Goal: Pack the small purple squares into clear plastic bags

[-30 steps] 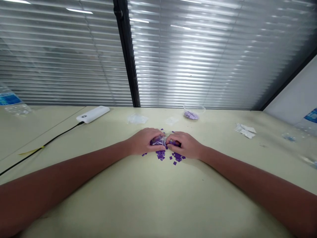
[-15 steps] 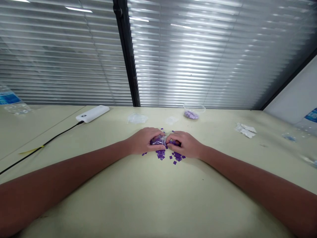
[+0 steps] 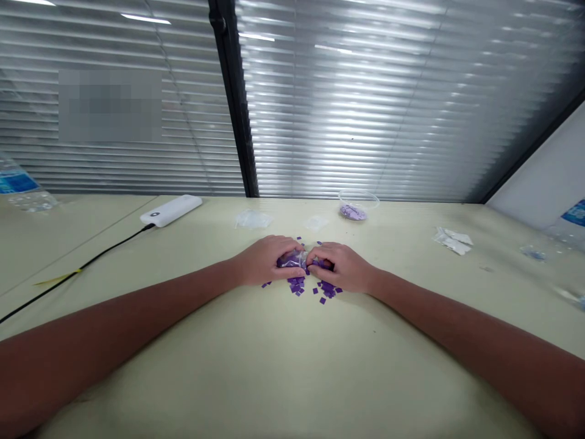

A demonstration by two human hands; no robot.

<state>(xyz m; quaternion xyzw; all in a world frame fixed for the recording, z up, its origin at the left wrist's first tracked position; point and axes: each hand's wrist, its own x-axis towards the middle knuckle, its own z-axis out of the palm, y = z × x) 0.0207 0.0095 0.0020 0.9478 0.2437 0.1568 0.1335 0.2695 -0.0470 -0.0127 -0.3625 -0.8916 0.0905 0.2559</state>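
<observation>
At the middle of the table, my left hand [image 3: 269,259] is curled around a small clear plastic bag [image 3: 291,260] that holds purple pieces. The bag's right end faces my other hand. My right hand [image 3: 343,266] is closed with thumb and fingers pinched around some purple square pieces, right beside the bag; its fingertips partly hide them. Loose purple squares [image 3: 328,289] lie below and around both hands. A smaller heap [image 3: 296,285] of the same squares sits under the bag.
Beyond my hands stands a clear round tub [image 3: 353,211] of pale purple pieces. Flat clear bags [image 3: 253,218] lie at the back. A white power bank [image 3: 171,210] with a black cable [image 3: 109,248] is at left. Crumpled white paper [image 3: 453,240] lies right; a water bottle [image 3: 22,186] stands far left.
</observation>
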